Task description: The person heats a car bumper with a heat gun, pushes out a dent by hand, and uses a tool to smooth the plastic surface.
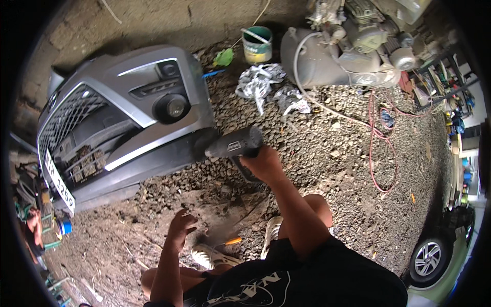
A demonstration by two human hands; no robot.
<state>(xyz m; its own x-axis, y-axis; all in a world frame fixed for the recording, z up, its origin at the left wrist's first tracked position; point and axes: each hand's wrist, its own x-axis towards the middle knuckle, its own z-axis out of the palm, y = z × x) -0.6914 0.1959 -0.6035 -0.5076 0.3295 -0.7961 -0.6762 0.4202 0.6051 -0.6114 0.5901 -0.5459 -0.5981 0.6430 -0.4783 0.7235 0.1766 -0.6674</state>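
Note:
My right hand (pixel 263 165) is wrapped round the handle of a black heat gun (pixel 232 143). Its nozzle points left, close to the lower corner of a grey car bumper (pixel 197 115) that rests on the ground. The bumper carries a round fog lamp (pixel 173 107), a mesh grille (pixel 76 115) and a white number plate (pixel 60 185). Nearer to me, my left hand (pixel 180 228) hovers over the dirt with fingers loosely bent and apart, holding nothing. An orange-handled screwdriver (pixel 233 241) lies on the ground by my shoes.
Behind the bumper stand a green bucket (pixel 257 48) and crumpled plastic wrapping (pixel 260 84). An air compressor (pixel 332 59) sits at the back, its pink hose (pixel 372 158) looped over gravel. A car wheel (pixel 428 260) is at right; another person's hand (pixel 34 220) shows far left.

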